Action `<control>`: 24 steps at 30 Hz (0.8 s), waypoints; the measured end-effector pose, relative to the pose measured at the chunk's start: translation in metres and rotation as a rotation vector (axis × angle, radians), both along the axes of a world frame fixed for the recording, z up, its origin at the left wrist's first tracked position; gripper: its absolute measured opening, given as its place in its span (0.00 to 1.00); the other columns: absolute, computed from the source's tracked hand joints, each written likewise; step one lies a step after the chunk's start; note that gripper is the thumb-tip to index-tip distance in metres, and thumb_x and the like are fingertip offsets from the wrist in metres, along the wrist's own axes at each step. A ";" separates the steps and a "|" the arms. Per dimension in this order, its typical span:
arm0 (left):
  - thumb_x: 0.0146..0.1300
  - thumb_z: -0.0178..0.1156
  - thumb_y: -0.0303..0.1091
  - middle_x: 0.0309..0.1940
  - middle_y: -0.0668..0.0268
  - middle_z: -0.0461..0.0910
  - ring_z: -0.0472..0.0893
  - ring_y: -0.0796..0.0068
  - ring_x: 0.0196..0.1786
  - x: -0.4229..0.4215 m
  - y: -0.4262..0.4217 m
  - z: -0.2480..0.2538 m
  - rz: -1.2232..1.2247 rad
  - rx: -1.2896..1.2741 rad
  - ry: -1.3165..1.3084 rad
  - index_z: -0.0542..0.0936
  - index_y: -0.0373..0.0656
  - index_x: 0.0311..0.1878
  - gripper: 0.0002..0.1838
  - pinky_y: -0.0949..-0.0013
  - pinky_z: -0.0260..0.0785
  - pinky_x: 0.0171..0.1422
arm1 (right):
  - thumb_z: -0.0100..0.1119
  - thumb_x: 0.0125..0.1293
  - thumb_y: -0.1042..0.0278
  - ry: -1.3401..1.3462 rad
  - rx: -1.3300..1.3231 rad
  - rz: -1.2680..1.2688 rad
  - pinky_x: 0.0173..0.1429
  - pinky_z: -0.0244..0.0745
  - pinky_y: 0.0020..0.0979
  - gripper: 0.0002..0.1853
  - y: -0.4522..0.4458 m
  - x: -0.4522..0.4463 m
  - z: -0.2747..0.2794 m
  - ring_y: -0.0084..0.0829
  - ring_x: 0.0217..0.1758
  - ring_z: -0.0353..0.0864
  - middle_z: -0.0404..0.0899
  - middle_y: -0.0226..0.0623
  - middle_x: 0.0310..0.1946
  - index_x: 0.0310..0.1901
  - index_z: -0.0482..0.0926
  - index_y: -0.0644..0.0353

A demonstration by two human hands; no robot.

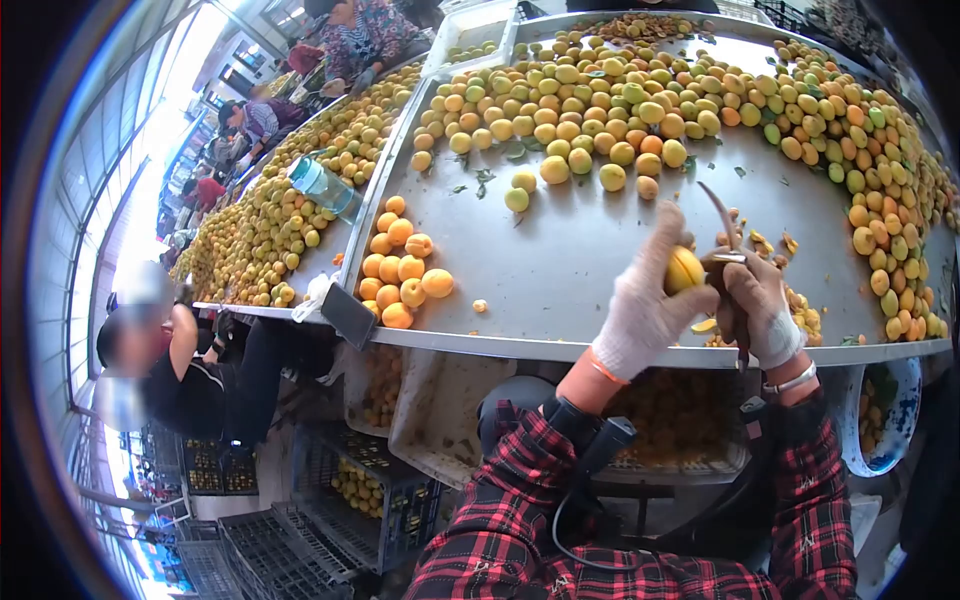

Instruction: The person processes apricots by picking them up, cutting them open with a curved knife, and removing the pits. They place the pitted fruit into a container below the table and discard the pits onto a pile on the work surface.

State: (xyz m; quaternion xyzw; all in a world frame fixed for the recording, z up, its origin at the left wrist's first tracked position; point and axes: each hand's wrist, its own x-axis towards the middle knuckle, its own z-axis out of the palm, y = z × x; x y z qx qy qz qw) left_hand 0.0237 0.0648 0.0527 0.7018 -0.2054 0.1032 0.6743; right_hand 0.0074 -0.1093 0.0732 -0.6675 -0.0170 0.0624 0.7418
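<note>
My left hand [645, 300], in a white glove, is closed around a yellow apricot [684, 269] above the front edge of the metal table [540, 275]. Close beside it on the right, my gloved right hand [768, 312] grips a curved knife [722, 215]; its fingertips are stained brown. The blade points up and away, and the handle's lower end shows beneath my fist. Cut apricot pieces [803, 312] lie on the table behind and around the right hand, partly hidden by it. To the left sits a group of orange apricots [409, 268].
A large heap of yellow-green apricots [590, 95] spreads along the table's back and right side. A phone-like dark slab [351, 317] leans at the front left edge. Crates [365, 495] stand below, and a blue-white basin [888, 415] is at right. People work at the left.
</note>
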 end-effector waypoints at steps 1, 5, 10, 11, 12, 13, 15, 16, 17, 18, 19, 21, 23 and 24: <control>0.55 0.69 0.24 0.60 0.51 0.75 0.78 0.60 0.61 -0.006 -0.006 0.003 -0.036 0.098 -0.048 0.65 0.32 0.70 0.39 0.63 0.71 0.64 | 0.53 0.71 0.61 -0.022 0.034 -0.004 0.20 0.64 0.18 0.14 0.000 0.002 -0.003 0.17 0.17 0.71 0.77 0.29 0.25 0.46 0.78 0.66; 0.51 0.72 0.30 0.60 0.40 0.74 0.76 0.42 0.61 0.000 -0.014 -0.005 -0.063 0.329 -0.282 0.64 0.31 0.70 0.43 0.57 0.69 0.66 | 0.56 0.68 0.57 -0.006 0.054 0.101 0.21 0.68 0.20 0.17 -0.001 0.007 -0.014 0.17 0.20 0.74 0.77 0.28 0.25 0.44 0.78 0.65; 0.55 0.68 0.49 0.58 0.41 0.76 0.80 0.44 0.53 0.001 -0.012 0.012 0.162 0.571 -0.512 0.72 0.32 0.64 0.39 0.56 0.73 0.57 | 0.56 0.68 0.53 0.099 0.204 0.094 0.20 0.67 0.19 0.17 0.005 0.004 -0.016 0.16 0.19 0.74 0.78 0.28 0.25 0.41 0.79 0.61; 0.55 0.68 0.49 0.58 0.41 0.76 0.80 0.44 0.53 0.001 -0.013 0.006 0.156 0.568 -0.513 0.72 0.32 0.64 0.39 0.56 0.73 0.57 | 0.56 0.68 0.52 0.086 0.203 0.083 0.20 0.66 0.19 0.17 0.007 0.004 -0.016 0.16 0.19 0.74 0.78 0.28 0.25 0.41 0.79 0.60; 0.56 0.68 0.48 0.56 0.42 0.77 0.81 0.44 0.51 0.000 -0.014 0.001 0.157 0.520 -0.477 0.72 0.31 0.64 0.38 0.56 0.74 0.56 | 0.56 0.68 0.52 -0.006 0.156 0.029 0.20 0.66 0.20 0.17 0.012 0.005 -0.020 0.16 0.19 0.74 0.77 0.26 0.24 0.39 0.79 0.61; 0.56 0.68 0.47 0.54 0.43 0.78 0.82 0.44 0.49 0.000 -0.015 -0.001 0.158 0.472 -0.440 0.72 0.31 0.64 0.38 0.56 0.75 0.55 | 0.56 0.68 0.52 -0.006 0.155 0.024 0.20 0.66 0.20 0.17 0.014 0.005 -0.020 0.16 0.19 0.74 0.77 0.26 0.24 0.39 0.79 0.61; 0.60 0.64 0.45 0.47 0.46 0.81 0.83 0.48 0.42 0.001 -0.016 -0.002 0.162 0.426 -0.458 0.71 0.30 0.65 0.35 0.61 0.76 0.49 | 0.56 0.69 0.52 0.139 0.116 -0.031 0.20 0.65 0.20 0.17 0.019 0.006 -0.020 0.16 0.20 0.74 0.76 0.24 0.23 0.36 0.79 0.60; 0.64 0.61 0.42 0.44 0.47 0.81 0.84 0.52 0.40 0.000 -0.016 -0.002 0.128 0.393 -0.355 0.70 0.30 0.66 0.33 0.63 0.76 0.47 | 0.57 0.71 0.55 0.135 0.205 -0.106 0.20 0.64 0.20 0.15 0.025 0.007 -0.024 0.14 0.20 0.72 0.75 0.23 0.22 0.35 0.79 0.60; 0.68 0.57 0.40 0.41 0.48 0.81 0.84 0.56 0.38 -0.001 -0.017 -0.002 0.095 0.360 -0.251 0.69 0.30 0.67 0.30 0.66 0.76 0.45 | 0.57 0.71 0.55 0.135 0.206 -0.111 0.20 0.64 0.20 0.15 0.029 0.007 -0.024 0.14 0.20 0.72 0.75 0.23 0.22 0.35 0.79 0.60; 0.68 0.57 0.40 0.41 0.48 0.81 0.84 0.56 0.38 -0.002 -0.018 -0.004 0.091 0.359 -0.251 0.69 0.30 0.67 0.30 0.66 0.76 0.45 | 0.57 0.71 0.55 0.103 0.191 -0.166 0.21 0.64 0.20 0.15 0.032 0.007 -0.023 0.14 0.21 0.72 0.75 0.23 0.22 0.35 0.79 0.60; 0.70 0.55 0.39 0.42 0.47 0.82 0.84 0.52 0.39 -0.002 -0.019 -0.007 0.093 0.305 -0.209 0.68 0.30 0.68 0.29 0.65 0.76 0.44 | 0.58 0.71 0.55 0.070 0.176 -0.220 0.22 0.64 0.19 0.15 0.033 0.007 -0.023 0.14 0.21 0.72 0.75 0.23 0.22 0.35 0.79 0.60; 0.71 0.53 0.38 0.43 0.46 0.82 0.84 0.48 0.39 -0.002 -0.022 -0.013 0.094 0.250 -0.165 0.67 0.31 0.69 0.28 0.64 0.77 0.43 | 0.58 0.72 0.56 0.071 0.126 -0.189 0.25 0.66 0.18 0.15 0.030 0.005 -0.023 0.12 0.24 0.72 0.76 0.23 0.23 0.37 0.79 0.61; 0.74 0.51 0.36 0.44 0.46 0.82 0.85 0.53 0.39 0.000 -0.026 -0.015 0.144 0.168 -0.175 0.68 0.32 0.68 0.25 0.65 0.76 0.43 | 0.59 0.72 0.58 -0.070 0.094 -0.240 0.27 0.68 0.19 0.15 0.036 0.005 -0.021 0.12 0.26 0.71 0.76 0.23 0.23 0.36 0.79 0.62; 0.74 0.51 0.36 0.44 0.46 0.82 0.85 0.53 0.39 0.000 -0.027 -0.015 0.142 0.168 -0.175 0.68 0.32 0.68 0.25 0.65 0.76 0.43 | 0.59 0.72 0.58 -0.069 0.093 -0.243 0.27 0.68 0.19 0.15 0.036 0.004 -0.019 0.12 0.26 0.71 0.76 0.23 0.23 0.36 0.79 0.62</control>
